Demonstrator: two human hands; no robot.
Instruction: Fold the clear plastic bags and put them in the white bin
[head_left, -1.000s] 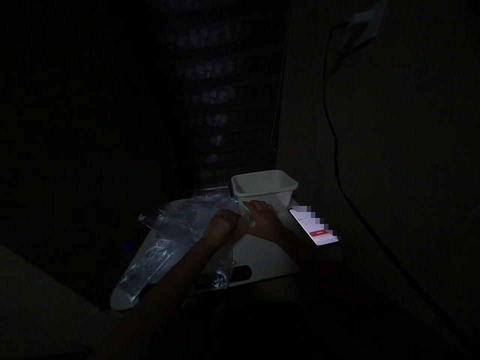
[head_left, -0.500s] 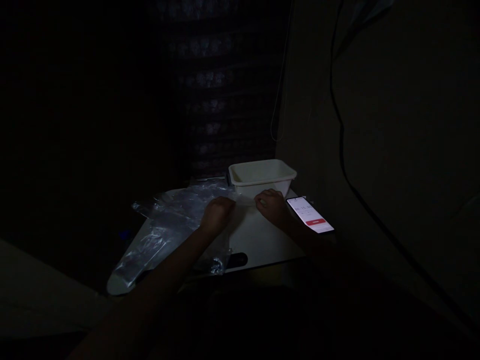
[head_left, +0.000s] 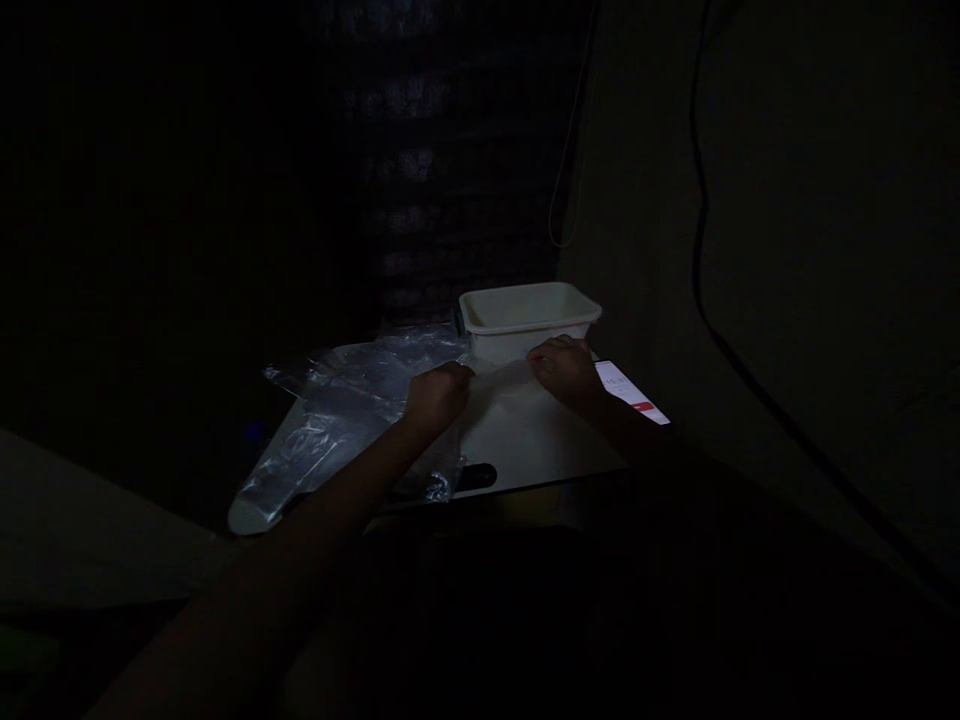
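Note:
My left hand (head_left: 437, 396) is closed at the right side of a pile of crinkled clear plastic bags (head_left: 352, 385). Between my hands a thin clear plastic bag (head_left: 499, 378) is stretched, faint in the dark. My right hand (head_left: 568, 372) pinches its other side, just in front of a white plastic tub (head_left: 536, 308). The inside of the tub that shows looks bare. My right wrist and forearm cover part of a lit phone (head_left: 634, 392) with a red button on its screen.
A small white table (head_left: 540, 450) with a dark handle slot (head_left: 478, 476) near its front edge carries everything. Behind it hangs a dark patterned blind (head_left: 409, 165) with a cord (head_left: 555, 210). A black cable (head_left: 701, 210) runs down the right wall. The room is very dim.
My right hand has moved slightly right, away from my left, widening the stretch of plastic between them. My forearm now covers more of the phone. The whole view has shifted a little.

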